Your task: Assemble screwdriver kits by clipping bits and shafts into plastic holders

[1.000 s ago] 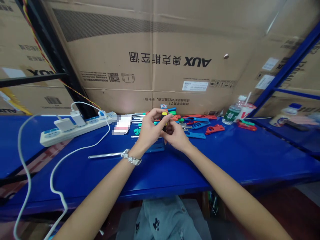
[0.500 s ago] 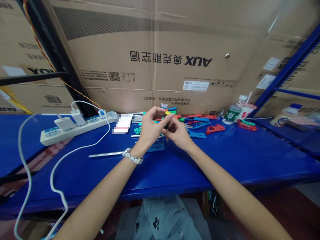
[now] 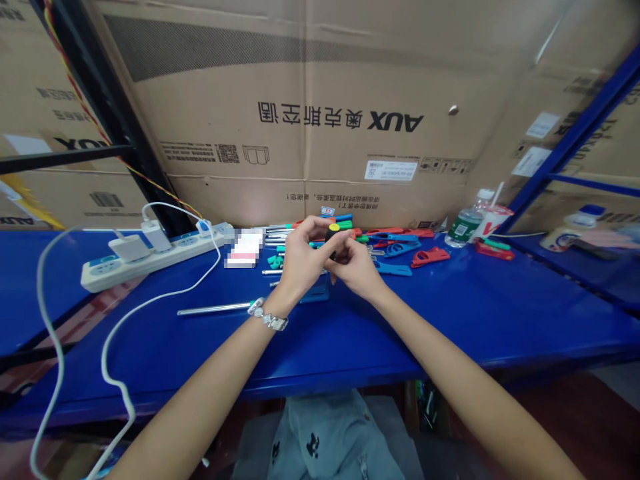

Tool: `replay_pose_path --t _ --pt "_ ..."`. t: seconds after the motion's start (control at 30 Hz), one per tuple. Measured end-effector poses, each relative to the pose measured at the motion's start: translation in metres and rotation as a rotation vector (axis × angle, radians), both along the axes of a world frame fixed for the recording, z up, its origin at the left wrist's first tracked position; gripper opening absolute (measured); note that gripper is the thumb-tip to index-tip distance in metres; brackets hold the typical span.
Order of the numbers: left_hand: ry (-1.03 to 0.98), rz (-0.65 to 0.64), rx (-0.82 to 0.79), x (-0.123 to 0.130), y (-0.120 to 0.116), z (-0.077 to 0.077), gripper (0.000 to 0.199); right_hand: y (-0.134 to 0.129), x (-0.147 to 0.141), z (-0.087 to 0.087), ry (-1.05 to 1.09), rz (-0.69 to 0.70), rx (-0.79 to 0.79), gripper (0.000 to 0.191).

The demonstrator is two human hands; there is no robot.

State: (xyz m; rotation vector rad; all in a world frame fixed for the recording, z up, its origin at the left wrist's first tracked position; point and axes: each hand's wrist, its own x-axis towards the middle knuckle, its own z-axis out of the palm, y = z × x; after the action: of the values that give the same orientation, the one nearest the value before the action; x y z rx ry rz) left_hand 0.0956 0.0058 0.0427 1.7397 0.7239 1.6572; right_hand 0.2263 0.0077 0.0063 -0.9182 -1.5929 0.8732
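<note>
Black handle (image 3: 332,233) in hand, tools all round

So there's a metal rod (image 3: 213,309) left of the handle, on the near side. Left hand (image 3: 304,257) grips the handle over the worktop (image 3: 390,340); right hand (image 3: 359,270) is bunched against it, can't tell if it's gripping. Beyond the handle: cardboard (image 3: 340,73).

Both hands (image 3: 301,257) hide most of the yellow-topped black object (image 3: 333,230)
</note>
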Motion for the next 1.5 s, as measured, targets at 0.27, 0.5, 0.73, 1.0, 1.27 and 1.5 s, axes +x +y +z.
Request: replay_pose_path --t 0.27,0.5,0.73,1.0,1.27,1.5 --pt "0.164 -0.181 -0.004 -0.013 0.000 0.000 0.037 -0.013 0.013 0.021 -0.112 0.260 -0.042 0.041" --pt "-0.030 -0.017 -0.020 -0.001 -0.001 0.001 0.036 0.000 0.002 0.002 -0.062 0.027 0.020 0.048" --pt "0.166 -0.122 0.037 -0.016 -0.002 0.003 0.038 -0.014 0.009 0.019 -0.064 0.264 -0.062 0.045" --pt "0.016 0.069 -0.001 -0.003 0.000 -0.003 0.037 -0.005 0.004 0.008 -0.045 0.093 -0.036 0.043" --pt "0.205 -0.112 0.045 -0.013 -0.002 -0.002 0.034 -0.013 0.009 0.017 -0.074 0.277 -0.077 0.044" --pt "0.275 0.091 0.072 -0.033 -0.003 -0.008 0.025 -0.010 0.010 0.016 -0.036 0.174 -0.064 0.043"
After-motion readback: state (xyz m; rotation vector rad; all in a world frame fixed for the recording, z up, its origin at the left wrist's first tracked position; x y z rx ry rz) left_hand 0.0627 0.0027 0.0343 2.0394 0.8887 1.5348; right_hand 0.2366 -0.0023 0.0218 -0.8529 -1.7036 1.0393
